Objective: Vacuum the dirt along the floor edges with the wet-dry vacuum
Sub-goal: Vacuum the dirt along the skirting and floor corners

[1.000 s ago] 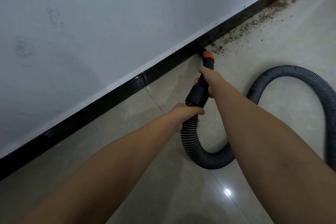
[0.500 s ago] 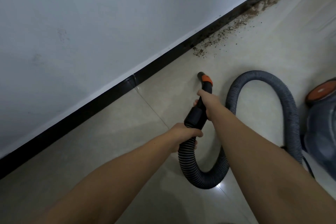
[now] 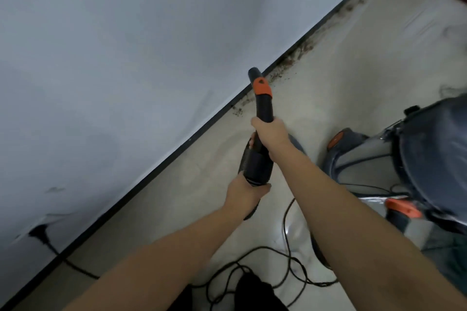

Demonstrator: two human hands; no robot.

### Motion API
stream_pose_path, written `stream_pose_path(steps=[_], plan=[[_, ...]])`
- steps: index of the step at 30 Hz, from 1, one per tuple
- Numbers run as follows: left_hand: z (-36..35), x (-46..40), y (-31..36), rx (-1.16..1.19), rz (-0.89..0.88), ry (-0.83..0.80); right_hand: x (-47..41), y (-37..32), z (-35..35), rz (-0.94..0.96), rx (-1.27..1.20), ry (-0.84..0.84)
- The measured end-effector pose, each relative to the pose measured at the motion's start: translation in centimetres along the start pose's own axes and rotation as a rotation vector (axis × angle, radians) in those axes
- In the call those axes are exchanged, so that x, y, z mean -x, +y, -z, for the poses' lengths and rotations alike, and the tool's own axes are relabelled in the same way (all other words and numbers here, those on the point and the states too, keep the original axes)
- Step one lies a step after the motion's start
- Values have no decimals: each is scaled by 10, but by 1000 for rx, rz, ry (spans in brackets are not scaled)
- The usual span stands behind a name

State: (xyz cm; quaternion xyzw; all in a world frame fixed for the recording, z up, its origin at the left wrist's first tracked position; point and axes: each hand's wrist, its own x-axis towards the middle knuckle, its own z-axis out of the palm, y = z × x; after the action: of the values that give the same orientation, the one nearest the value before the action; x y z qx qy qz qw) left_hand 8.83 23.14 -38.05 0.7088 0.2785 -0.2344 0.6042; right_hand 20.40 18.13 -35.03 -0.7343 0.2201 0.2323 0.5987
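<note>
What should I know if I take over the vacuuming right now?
Right hand grips the middle of the black nozzle tube; left hand grips the hose cuff below it.
The nozzle tip is raised, pointing at the baseboard.
The vacuum canister stands on the right; its power cord loops underfoot.
The near floor edge looks clean.
Dirt still lines the baseboard ahead: lower the tip and carry on.

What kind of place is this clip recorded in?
Probably an indoor room along its wall: pale tiled floor, white wall with a black baseboard, and a plug in a wall socket.
</note>
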Motion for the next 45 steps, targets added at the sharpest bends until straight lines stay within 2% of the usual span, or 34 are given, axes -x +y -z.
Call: stream_pose_path(steps=[5,9,17,22,35,45], plan=[[7,84,135,-124,-186,-28,88,-137,60,133,-35,75],[4,139,212,-155,-264,-47,147,-212,105,230,-80,101],[-7,177,276,-243,-402,-84,187,-261,157,372,-189,103],[-12,167,303,-270,-406,-136,166,-280,167,332,-183,130],[-13,40,431,-296,-379,-223,38,-388,191,234,-297,274],[-54,-57,509,-431,-367,-201,-66,-436,241,118,-383,250]])
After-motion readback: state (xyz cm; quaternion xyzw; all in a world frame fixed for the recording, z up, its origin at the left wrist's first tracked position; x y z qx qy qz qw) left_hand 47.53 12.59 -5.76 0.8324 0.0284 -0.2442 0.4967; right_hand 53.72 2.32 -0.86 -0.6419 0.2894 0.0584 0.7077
